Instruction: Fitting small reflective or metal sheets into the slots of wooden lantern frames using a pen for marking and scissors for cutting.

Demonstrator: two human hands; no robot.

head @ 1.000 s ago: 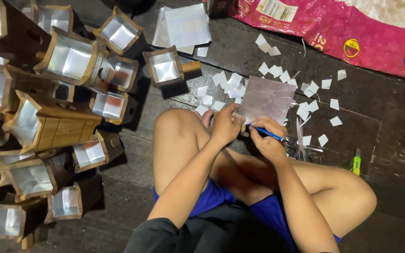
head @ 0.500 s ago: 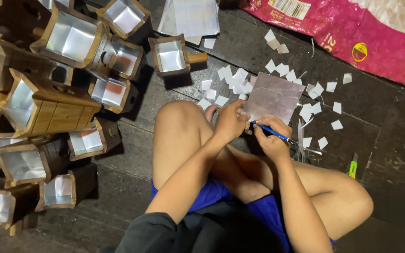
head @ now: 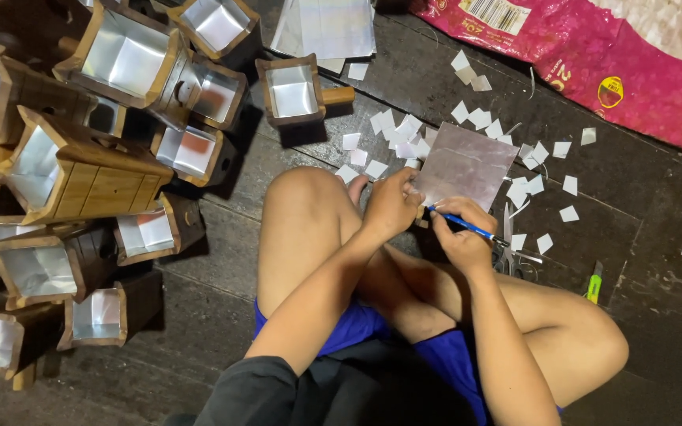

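Seated cross-legged on dark, worn floor planks (head: 222, 260). Square sheet of dull silvery foil (head: 465, 166), flat and matte, lying on the floor just ahead of the knees. Left hand (head: 392, 207) pressed on the sheet's near left corner, fingers curled down, grasping nothing visible apart from the sheet edge. Right hand (head: 459, 235) closed around a blue pen (head: 463, 226), tip at the sheet's near edge between the two hands. Small white-silver cut squares (head: 392, 126) scattered around the sheet. Scissors (head: 508, 252) beside the right hand; green-yellow cutter (head: 594, 282) further right. Wooden box-shaped holders (head: 80, 177), tapered and open-topped, stacked at left, each lined inside with the same silvery foil; nothing else seen inside. Pink printed sack (head: 593, 71) top right.
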